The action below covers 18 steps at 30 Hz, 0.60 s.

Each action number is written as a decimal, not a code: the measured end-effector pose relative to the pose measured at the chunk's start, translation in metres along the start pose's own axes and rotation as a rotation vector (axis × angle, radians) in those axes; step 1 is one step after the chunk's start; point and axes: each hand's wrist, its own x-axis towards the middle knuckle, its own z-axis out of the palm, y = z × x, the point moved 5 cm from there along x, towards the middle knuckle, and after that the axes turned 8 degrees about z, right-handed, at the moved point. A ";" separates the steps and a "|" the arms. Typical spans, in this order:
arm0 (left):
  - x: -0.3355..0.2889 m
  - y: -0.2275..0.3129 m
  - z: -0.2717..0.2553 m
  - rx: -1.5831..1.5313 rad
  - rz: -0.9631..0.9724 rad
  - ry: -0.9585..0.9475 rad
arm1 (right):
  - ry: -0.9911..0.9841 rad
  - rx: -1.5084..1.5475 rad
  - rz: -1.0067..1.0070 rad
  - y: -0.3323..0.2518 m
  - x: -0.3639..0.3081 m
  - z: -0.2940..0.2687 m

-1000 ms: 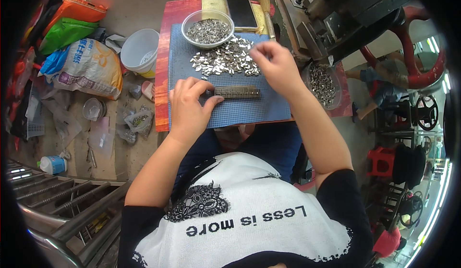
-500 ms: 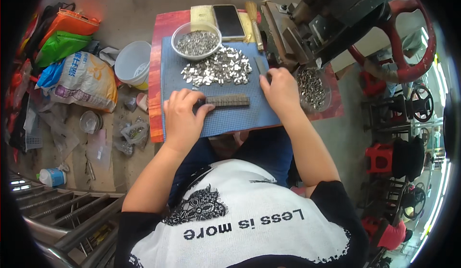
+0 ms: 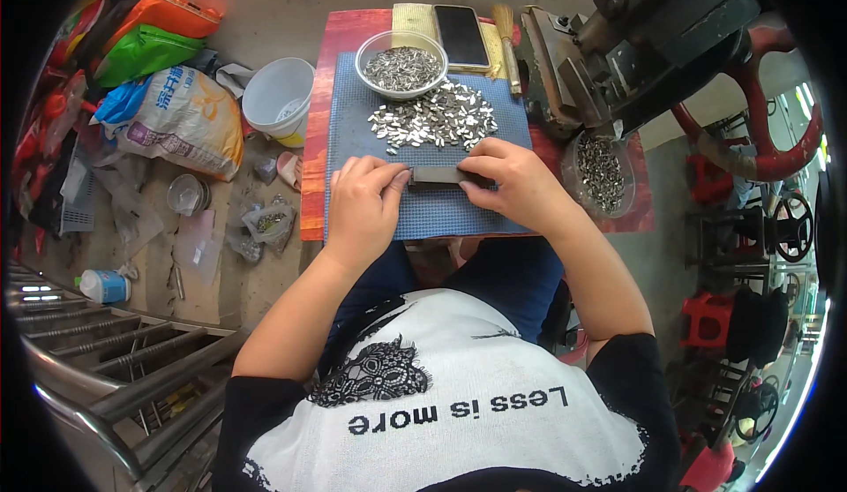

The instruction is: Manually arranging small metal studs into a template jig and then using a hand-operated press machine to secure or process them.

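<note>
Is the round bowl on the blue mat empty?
The bowl is not empty: small metal pieces lie inside it; how deep, I cannot tell.

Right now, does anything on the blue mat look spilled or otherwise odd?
Possibly: loose metal pieces lie heaped on the blue mat, just outside the clear bowl, so they may look spilled; yet the bowl stands upright.

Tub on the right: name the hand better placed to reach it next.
Probably the right hand: the tub sits closer to it; the left hand is farther, at the left end of the bar.
</note>
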 end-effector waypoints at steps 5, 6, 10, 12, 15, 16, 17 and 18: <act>0.004 0.003 0.000 0.021 0.001 -0.023 | -0.056 0.001 -0.026 -0.001 0.002 0.010; 0.005 0.002 0.002 0.011 -0.023 -0.046 | -0.053 -0.008 -0.028 -0.002 0.002 0.009; 0.010 0.002 0.004 -0.027 -0.129 -0.171 | -0.071 0.098 0.142 -0.002 0.002 -0.005; 0.009 0.008 0.006 -0.009 -0.102 -0.196 | -0.083 0.026 0.073 0.005 -0.003 -0.001; 0.012 0.011 0.010 0.038 -0.013 -0.250 | -0.112 0.058 0.016 0.015 -0.007 0.007; 0.014 0.009 0.008 0.048 -0.006 -0.277 | -0.111 0.072 -0.019 0.012 -0.006 0.008; 0.017 0.012 0.004 -0.009 0.010 -0.290 | -0.128 0.119 -0.016 0.009 -0.008 0.008; 0.031 0.016 0.007 -0.102 0.008 -0.302 | -0.107 0.128 0.042 0.010 -0.010 -0.006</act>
